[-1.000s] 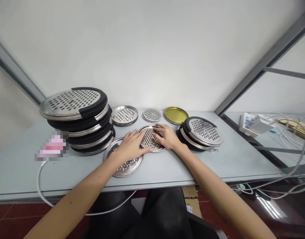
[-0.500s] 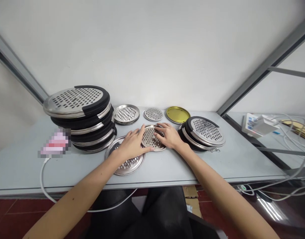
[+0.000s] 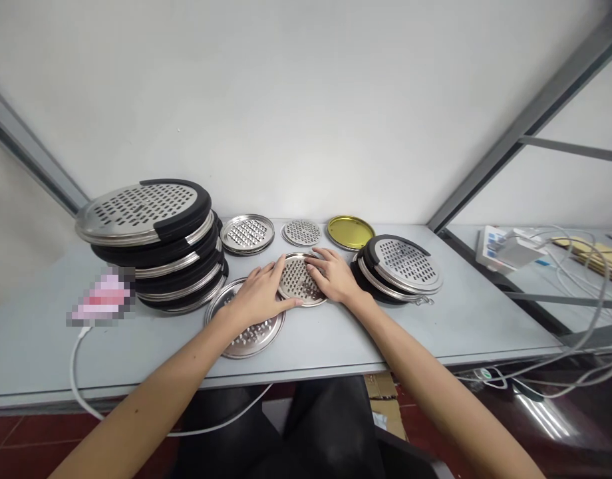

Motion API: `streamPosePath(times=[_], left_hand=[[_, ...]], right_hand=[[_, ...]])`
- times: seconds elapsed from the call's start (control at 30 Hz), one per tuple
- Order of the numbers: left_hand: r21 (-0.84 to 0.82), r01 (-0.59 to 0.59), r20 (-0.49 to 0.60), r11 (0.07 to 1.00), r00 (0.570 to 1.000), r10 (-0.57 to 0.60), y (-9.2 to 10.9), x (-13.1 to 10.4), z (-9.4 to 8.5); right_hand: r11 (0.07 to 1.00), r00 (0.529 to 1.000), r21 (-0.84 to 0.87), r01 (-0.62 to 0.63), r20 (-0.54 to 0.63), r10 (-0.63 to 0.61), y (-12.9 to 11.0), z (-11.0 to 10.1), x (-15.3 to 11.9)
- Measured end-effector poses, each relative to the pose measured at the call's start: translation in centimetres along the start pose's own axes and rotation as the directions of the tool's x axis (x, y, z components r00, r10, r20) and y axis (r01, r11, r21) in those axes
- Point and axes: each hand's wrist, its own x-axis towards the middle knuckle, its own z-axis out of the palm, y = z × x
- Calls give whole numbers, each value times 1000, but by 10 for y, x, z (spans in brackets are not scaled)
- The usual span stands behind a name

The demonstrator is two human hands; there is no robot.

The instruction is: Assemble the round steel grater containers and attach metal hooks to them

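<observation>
A round metal grater disc (image 3: 299, 283) lies on the table in front of me, between both hands. My left hand (image 3: 263, 294) is at its left edge with fingers stretched out, the thumb and index finger spread along the rim. Under that hand and forearm lies a larger round metal grater plate (image 3: 253, 340), partly covered. From the right, my right hand (image 3: 334, 274) reaches over the disc's right side, its fingers apart and resting on the surface. Behind the disc are a flat perforated disc (image 3: 302, 232), a rimmed grater plate (image 3: 247, 234) and a gold-coloured round lid (image 3: 350, 232).
A tall stack of round, black-edged perforated metal pieces (image 3: 156, 246) stands at left, beside a blurred pink item (image 3: 104, 299) with a white cable. A shorter stack (image 3: 406, 263) sits at right. Farther right are a power strip (image 3: 500, 249), cables and a grey frame (image 3: 505, 146).
The whole view has shifted slightly, so everything appears a little farther left. Both hands stay at the grater disc in nearly the same pose.
</observation>
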Motion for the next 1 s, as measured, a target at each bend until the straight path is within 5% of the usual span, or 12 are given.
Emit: streamPosePath(times=[0.43, 0.7, 1.0], left_hand=[[-56, -82, -51, 995, 996, 79, 2, 0, -5], [-60, -97, 3, 993, 995, 97, -2, -3, -7], [-48, -71, -91, 996, 994, 66, 0, 0, -8]], right_hand=[[960, 988, 252, -118, -71, 140, 8, 1, 3], [946, 989, 319, -64, -105, 102, 8, 0, 4], [967, 995, 252, -43, -73, 63, 5, -4, 4]])
